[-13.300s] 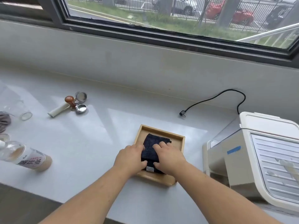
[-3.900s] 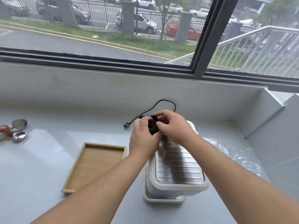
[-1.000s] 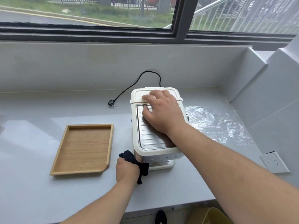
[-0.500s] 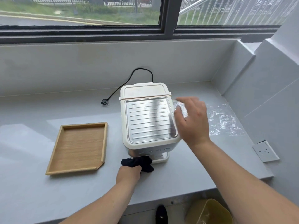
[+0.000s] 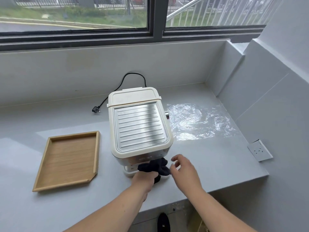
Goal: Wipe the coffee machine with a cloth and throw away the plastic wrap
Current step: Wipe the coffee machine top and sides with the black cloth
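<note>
The person is wiping the front of the coffee machine (image 5: 139, 129), and this looks like an early part of the job, since the plastic wrap (image 5: 199, 122) is not yet thrown away. The left hand (image 5: 145, 177) has a tight grip on the dark cloth (image 5: 154, 166) and presses it on the shiny front panel, low down by the buttons. The right hand (image 5: 184, 169) is just beside the cloth on the right, with its grip open and loose, holding nothing. To do this step well, the person should keep the cloth bunched but flat where it meets the panel, rub in slow lines from side to side, and go gently over the buttons. The free right hand could hold the machine so it does not slide on the bench (image 5: 209, 161). The machine is cream white, with a ribbed silver plate on top and a plain lid at the far end. It stands in the middle of the bench, and its black cord (image 5: 123, 81) lies unplugged behind it. The wrap is clear and crinkly, spread flat on the bench just right of the machine. An empty wooden tray (image 5: 97, 148) sits to the left.
</note>
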`<state>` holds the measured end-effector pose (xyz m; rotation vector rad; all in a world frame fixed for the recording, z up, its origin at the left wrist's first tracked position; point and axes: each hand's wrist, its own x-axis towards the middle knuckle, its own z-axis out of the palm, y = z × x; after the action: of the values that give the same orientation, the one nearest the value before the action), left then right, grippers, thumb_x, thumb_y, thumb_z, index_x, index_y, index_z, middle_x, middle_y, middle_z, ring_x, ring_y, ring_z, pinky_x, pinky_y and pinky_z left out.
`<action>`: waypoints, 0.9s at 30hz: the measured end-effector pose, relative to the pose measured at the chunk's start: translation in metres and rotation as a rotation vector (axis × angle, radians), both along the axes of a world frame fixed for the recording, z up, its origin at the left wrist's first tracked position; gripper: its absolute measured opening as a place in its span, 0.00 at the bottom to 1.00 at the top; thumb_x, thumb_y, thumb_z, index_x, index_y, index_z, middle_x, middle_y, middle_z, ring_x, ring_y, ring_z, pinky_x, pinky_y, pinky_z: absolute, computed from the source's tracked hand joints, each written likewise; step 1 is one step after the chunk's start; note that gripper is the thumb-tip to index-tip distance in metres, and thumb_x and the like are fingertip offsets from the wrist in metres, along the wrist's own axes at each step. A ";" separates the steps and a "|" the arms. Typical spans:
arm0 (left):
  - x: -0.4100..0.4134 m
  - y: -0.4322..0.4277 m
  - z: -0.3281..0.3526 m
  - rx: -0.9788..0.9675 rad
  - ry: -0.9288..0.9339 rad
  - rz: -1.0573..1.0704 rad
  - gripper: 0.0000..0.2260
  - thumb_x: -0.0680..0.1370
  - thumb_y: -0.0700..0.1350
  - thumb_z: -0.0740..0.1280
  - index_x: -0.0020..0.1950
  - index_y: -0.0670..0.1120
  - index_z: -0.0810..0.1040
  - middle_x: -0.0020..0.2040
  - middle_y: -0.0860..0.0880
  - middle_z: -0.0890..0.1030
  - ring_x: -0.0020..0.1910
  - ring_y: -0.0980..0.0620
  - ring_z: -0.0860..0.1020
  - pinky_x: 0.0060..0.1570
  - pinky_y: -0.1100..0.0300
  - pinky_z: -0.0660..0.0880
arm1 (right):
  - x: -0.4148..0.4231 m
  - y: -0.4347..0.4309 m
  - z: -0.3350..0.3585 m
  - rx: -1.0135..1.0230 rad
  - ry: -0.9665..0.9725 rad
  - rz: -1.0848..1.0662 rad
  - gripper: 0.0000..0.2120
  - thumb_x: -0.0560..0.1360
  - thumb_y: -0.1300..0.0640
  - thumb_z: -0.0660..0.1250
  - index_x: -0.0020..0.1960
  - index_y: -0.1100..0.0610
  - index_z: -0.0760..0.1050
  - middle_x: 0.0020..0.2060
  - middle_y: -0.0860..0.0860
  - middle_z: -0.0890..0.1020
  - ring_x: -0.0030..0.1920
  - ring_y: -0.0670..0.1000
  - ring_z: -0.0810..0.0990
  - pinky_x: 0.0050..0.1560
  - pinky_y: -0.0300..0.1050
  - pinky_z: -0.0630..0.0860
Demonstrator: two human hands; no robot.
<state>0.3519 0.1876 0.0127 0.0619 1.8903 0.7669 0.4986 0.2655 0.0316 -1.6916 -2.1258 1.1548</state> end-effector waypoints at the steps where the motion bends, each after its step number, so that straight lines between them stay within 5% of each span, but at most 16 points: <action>1: 0.002 0.004 0.000 -0.006 -0.006 -0.008 0.06 0.75 0.48 0.72 0.44 0.49 0.76 0.48 0.45 0.83 0.53 0.41 0.84 0.54 0.47 0.82 | -0.001 -0.003 -0.007 -0.059 -0.009 0.041 0.09 0.78 0.49 0.66 0.57 0.39 0.74 0.48 0.41 0.78 0.44 0.42 0.79 0.40 0.37 0.71; 5: 0.007 0.013 0.001 0.014 -0.097 -0.029 0.07 0.76 0.48 0.73 0.50 0.47 0.81 0.52 0.43 0.87 0.47 0.44 0.84 0.44 0.53 0.77 | -0.008 -0.010 -0.025 -0.256 0.051 0.088 0.18 0.73 0.51 0.68 0.62 0.41 0.76 0.51 0.42 0.81 0.48 0.40 0.80 0.42 0.34 0.72; 8: 0.011 0.017 0.001 0.029 -0.130 -0.082 0.07 0.78 0.45 0.72 0.55 0.47 0.83 0.52 0.43 0.87 0.44 0.48 0.81 0.42 0.55 0.74 | -0.011 -0.012 -0.032 -0.369 0.131 0.012 0.16 0.72 0.56 0.67 0.57 0.41 0.75 0.47 0.44 0.84 0.45 0.42 0.83 0.42 0.38 0.79; 12: 0.014 0.020 0.006 0.026 -0.136 -0.141 0.06 0.78 0.45 0.70 0.53 0.47 0.84 0.55 0.41 0.87 0.42 0.49 0.79 0.41 0.56 0.72 | -0.014 -0.010 -0.037 -0.539 0.318 -0.139 0.18 0.71 0.58 0.67 0.59 0.45 0.77 0.49 0.49 0.85 0.44 0.48 0.83 0.41 0.40 0.77; 16: 0.015 0.024 0.013 0.006 -0.125 -0.224 0.10 0.79 0.52 0.67 0.52 0.50 0.85 0.42 0.49 0.88 0.40 0.50 0.79 0.42 0.58 0.74 | -0.016 -0.005 -0.041 -0.693 0.477 -0.296 0.22 0.67 0.59 0.65 0.61 0.52 0.79 0.46 0.54 0.85 0.39 0.53 0.81 0.44 0.48 0.81; 20: 0.014 0.028 0.017 0.028 -0.021 -0.409 0.13 0.77 0.58 0.62 0.46 0.51 0.78 0.35 0.52 0.83 0.36 0.49 0.76 0.38 0.57 0.71 | -0.016 0.002 -0.041 -0.733 0.542 -0.377 0.15 0.74 0.64 0.61 0.58 0.58 0.81 0.48 0.60 0.87 0.46 0.59 0.86 0.52 0.59 0.85; 23: 0.018 0.033 0.024 0.024 0.131 -0.592 0.12 0.71 0.59 0.60 0.38 0.51 0.70 0.33 0.51 0.74 0.32 0.48 0.70 0.36 0.56 0.65 | -0.015 0.010 -0.041 -0.717 0.499 -0.395 0.14 0.79 0.65 0.59 0.60 0.61 0.79 0.46 0.59 0.85 0.42 0.56 0.81 0.43 0.50 0.79; 27: 0.028 0.043 0.042 -0.008 0.263 -0.721 0.11 0.69 0.56 0.60 0.50 0.56 0.72 0.47 0.50 0.80 0.43 0.47 0.80 0.36 0.56 0.73 | -0.013 0.020 -0.036 -0.718 0.477 -0.376 0.09 0.77 0.62 0.66 0.54 0.62 0.82 0.41 0.57 0.85 0.37 0.52 0.80 0.36 0.41 0.73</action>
<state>0.3802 0.2303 0.0544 0.8260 1.9165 0.2584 0.4854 0.2858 -0.0040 -1.6979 -1.1070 2.0689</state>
